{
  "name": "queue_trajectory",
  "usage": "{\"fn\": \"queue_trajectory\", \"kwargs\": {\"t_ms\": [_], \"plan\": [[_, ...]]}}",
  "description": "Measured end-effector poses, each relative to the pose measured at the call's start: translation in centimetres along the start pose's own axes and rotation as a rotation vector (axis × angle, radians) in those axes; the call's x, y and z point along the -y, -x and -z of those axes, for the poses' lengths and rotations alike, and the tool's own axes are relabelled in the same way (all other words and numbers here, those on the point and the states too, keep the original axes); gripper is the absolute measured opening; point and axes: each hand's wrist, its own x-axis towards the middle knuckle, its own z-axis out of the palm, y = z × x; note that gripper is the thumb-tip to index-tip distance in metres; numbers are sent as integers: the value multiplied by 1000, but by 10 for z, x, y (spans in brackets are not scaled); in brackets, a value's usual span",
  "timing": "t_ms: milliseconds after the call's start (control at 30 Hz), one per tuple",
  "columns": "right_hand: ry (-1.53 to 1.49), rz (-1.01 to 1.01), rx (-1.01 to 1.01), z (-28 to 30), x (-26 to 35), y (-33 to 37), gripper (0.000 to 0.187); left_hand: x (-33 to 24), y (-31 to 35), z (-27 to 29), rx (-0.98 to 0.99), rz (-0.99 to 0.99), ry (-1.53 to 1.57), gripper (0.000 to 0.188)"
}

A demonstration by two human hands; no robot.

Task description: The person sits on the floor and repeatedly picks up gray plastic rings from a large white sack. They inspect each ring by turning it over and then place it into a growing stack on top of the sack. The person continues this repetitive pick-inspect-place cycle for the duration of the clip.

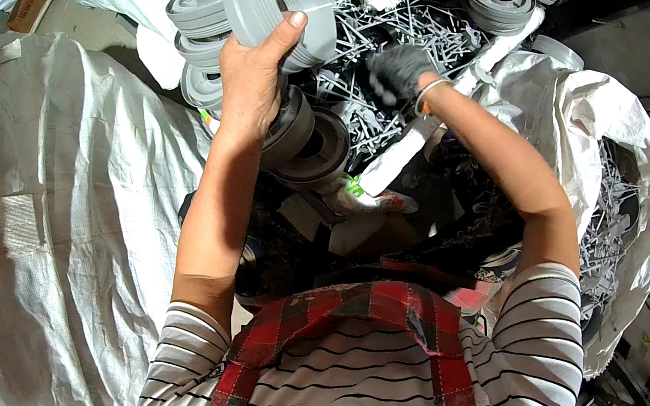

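Currently: one grey plastic ring [249,0], raised in the left hand [251,81], beside stacked grey rings [198,17]. Left grip: closed on the rim, thumb uppermost, other fingers mostly hidden. Right hand [395,75]: dark-gloved, blurred, over loose pale strips [356,126]; how far its grip is open, and any hold, cannot be told. Step, as judged: steadying the ring for handwork. Next move, as judged: calls for a firm left hold and the right hand near the thin strip [318,7] at the ring's mouth.
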Motion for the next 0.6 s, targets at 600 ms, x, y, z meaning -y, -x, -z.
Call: {"fn": "queue_trajectory", "kwargs": {"t_ms": [600], "plan": [[291,222,-855,-11,13,1,35,-6,9,8,11,93,-137,40]]}}
